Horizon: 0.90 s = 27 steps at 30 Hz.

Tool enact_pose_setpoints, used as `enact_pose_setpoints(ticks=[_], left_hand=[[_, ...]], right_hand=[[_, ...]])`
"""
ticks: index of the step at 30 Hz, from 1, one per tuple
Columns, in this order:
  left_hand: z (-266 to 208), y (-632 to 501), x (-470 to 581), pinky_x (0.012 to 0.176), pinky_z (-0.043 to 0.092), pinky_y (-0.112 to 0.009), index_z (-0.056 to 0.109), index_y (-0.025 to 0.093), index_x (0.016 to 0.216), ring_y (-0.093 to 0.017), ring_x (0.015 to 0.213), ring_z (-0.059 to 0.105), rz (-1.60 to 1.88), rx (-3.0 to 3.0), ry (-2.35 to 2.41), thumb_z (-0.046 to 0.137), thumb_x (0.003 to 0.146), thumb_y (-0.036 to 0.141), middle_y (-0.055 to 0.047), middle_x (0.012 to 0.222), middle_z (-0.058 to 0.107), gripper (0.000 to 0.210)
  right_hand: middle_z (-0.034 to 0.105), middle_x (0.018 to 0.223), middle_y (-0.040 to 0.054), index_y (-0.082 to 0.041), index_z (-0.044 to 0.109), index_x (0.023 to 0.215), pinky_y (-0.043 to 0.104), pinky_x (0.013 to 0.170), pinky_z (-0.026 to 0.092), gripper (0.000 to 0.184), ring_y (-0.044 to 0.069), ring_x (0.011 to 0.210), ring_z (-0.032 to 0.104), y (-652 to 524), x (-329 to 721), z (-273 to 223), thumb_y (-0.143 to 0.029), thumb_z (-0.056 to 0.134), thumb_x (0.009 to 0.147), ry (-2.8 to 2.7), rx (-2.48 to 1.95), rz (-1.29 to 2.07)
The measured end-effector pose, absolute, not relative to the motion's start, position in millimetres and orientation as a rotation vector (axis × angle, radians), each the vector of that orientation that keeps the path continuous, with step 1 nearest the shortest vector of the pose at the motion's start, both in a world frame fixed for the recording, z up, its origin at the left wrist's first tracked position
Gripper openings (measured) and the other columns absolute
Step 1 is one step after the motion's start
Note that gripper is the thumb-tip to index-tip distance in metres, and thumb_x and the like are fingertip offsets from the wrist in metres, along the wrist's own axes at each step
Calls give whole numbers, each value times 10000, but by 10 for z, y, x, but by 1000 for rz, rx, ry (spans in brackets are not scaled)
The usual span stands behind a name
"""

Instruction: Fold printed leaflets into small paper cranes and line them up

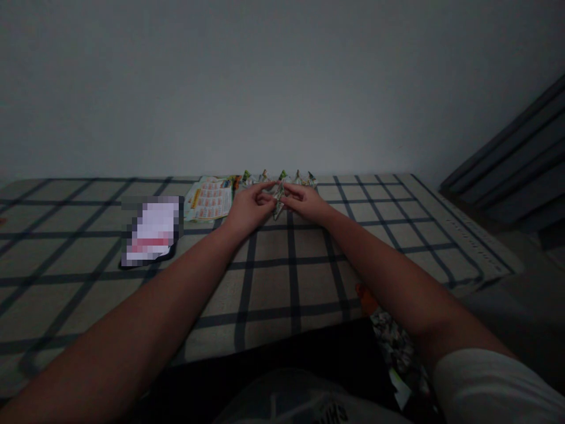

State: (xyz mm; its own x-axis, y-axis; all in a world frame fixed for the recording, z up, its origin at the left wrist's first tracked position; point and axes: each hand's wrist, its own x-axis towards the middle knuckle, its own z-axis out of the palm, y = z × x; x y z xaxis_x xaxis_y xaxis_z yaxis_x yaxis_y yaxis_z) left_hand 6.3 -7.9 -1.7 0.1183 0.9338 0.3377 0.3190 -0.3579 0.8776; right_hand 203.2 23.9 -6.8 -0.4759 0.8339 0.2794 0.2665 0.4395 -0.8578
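Observation:
Both my hands meet over the table, pinching a small folded paper piece (279, 200) between them. It has a pointed lower end and a printed, pale and dark surface. My left hand (252, 205) grips its left side with thumb and forefinger. On the other side, the fingertips of my right hand (304, 201) press against it. Just behind the hands, several small folded paper shapes (283, 175) with pointed tips stand in a row near the wall, partly hidden by my fingers. Flat printed sheets (210, 199) lie to the left of my left hand.
A checked cloth (269, 277) covers the table, which meets a plain wall (282, 88). A phone-like device (153, 229) with a blurred bright screen lies on the left. By my right forearm, below the table edge, is a crumpled printed heap (392, 338). Dark folds hang at right.

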Motion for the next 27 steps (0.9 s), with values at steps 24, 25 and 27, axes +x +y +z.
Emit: enact_pose_setpoints(ticks=[24,25,27], left_hand=[[22,-125,60,778,555,-324,774,141,1094,-223,812,723,1193,1913,1451,714,754,291,-79,910,794,376],[18,-120,58,782,557,-325,772,145,1100,-224,817,724,1204,1899,1450,707,753,282,-77,913,794,379],[9,-111,56,793,560,-328,773,154,1089,-226,830,725,1211,1889,1447,698,749,269,-72,913,794,367]], right_hand=[[642,716,12,-139,746,850,259,671,366,163,145,696,544,70,1903,116,-217,605,872,-2154,-1110,539],[661,737,20,-141,757,871,258,678,380,173,150,710,560,75,1899,107,-228,607,880,-2123,-1127,564],[677,746,29,-143,768,877,259,687,401,192,158,726,584,90,1898,82,-249,609,896,-2079,-1156,610]])
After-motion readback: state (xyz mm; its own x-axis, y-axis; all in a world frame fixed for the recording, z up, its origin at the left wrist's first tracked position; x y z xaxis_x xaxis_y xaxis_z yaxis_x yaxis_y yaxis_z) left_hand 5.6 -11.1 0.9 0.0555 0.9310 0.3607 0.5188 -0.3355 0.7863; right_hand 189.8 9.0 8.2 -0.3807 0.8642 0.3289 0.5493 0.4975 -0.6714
